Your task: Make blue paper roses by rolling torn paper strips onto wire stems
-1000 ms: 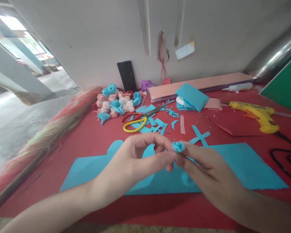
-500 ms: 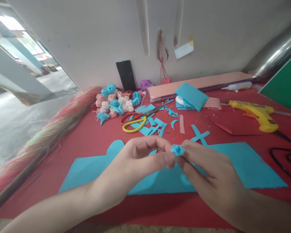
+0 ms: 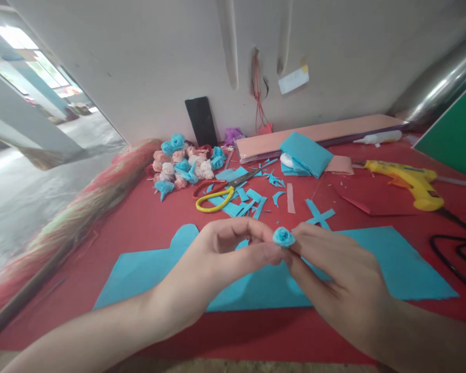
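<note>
A small blue crepe paper rose (image 3: 283, 237) is pinched between my two hands, its spiral top facing up. The thumb and fingertips of my left hand (image 3: 233, 254) press on its left side. From the right, the thumb and forefinger of my right hand (image 3: 334, 259) grip its lower part, which the fingers hide. Beneath both hands lies a wide blue crepe paper sheet (image 3: 404, 264) on the red table (image 3: 140, 336). Just beyond the hands are crossed blue paper strips (image 3: 320, 216) and several blue paper scraps (image 3: 252, 199).
Scissors (image 3: 215, 199) with red and yellow handles lie among the scraps. Finished paper roses (image 3: 184, 166) are heaped at the back left, near a black phone (image 3: 201, 122). At the right are a yellow glue gun (image 3: 411, 181), its black cord and folded blue paper (image 3: 306, 154).
The rose has turned slightly in my fingers, and its petal edge looks more closely wrapped. Both hands stay in nearly the same place.
</note>
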Tool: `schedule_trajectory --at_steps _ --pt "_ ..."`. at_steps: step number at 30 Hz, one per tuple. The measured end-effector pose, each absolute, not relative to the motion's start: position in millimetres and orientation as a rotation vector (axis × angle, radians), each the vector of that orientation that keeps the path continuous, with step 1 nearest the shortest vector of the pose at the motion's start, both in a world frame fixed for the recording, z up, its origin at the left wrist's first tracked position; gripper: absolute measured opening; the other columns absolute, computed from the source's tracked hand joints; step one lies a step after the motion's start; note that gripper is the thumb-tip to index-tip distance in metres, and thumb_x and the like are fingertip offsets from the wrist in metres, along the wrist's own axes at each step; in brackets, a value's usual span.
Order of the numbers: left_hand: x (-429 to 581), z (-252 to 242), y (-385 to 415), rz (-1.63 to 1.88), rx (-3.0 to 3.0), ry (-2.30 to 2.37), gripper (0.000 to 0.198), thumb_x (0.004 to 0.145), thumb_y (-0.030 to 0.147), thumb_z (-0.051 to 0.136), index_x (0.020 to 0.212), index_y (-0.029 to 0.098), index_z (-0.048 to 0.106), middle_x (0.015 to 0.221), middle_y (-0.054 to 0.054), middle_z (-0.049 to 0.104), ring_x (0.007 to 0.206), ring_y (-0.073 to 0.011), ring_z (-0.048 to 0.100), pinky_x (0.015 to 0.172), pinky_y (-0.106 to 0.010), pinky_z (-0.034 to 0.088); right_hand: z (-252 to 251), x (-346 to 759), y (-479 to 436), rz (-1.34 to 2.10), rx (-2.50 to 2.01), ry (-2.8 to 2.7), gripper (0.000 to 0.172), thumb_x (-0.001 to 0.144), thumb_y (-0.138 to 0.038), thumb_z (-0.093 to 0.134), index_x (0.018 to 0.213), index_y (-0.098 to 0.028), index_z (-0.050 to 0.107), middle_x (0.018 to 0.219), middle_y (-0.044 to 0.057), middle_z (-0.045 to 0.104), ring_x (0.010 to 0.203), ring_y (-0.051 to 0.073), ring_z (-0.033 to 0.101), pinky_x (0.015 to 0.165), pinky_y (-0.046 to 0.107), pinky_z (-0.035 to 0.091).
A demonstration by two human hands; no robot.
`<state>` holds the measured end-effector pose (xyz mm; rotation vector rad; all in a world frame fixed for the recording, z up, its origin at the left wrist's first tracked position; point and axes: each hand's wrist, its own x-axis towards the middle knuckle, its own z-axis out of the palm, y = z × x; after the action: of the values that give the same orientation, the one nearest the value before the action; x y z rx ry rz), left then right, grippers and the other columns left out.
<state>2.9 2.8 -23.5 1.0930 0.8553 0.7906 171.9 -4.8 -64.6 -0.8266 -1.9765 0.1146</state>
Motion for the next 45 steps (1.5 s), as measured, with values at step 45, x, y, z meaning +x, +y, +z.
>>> schedule_trajectory --at_steps 45 --pt "-6 -8 3 0.636 1.751 0.928 0.013 0.086 0.02 0.055 0.073 0.02 0.056 0.075 0.003 0.052 0.076 -0.0117 0.047 0.072 -0.022 0.038 -67 178 16 0.212 -0.456 -2.199 0.036 0.102 -0.022 0.025 0.083 -0.017 0.056 0.069 0.003 0.06 0.066 0.016 0.051 0.06 0.029 0.043"
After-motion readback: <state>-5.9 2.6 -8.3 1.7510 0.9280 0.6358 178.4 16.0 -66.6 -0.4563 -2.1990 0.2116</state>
